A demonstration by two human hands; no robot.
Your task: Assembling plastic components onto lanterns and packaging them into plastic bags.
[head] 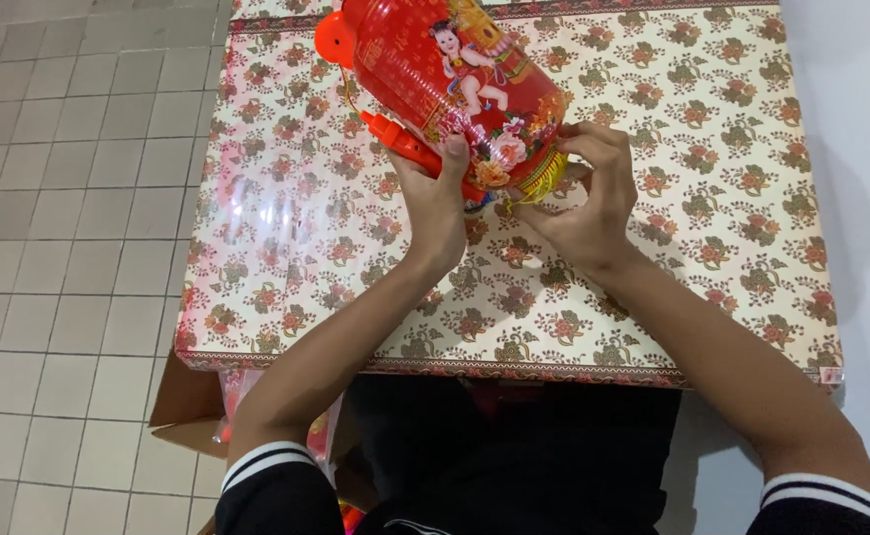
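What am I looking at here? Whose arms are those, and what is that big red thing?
There is one picture, taken by a camera worn on a person's head, looking down. The two arms belong to that person. The left hand and the right hand both grip a red lantern with a painted picture, a gold fringe at its near end and an orange stick along its side. Under it is a table covered in a flowery cloth. A cardboard box sits on the tiled floor below.

A red barrel-shaped lantern (450,84) with a printed child figure, flowers and gold trim lies tilted above the surface, its orange handle (405,149) alongside.
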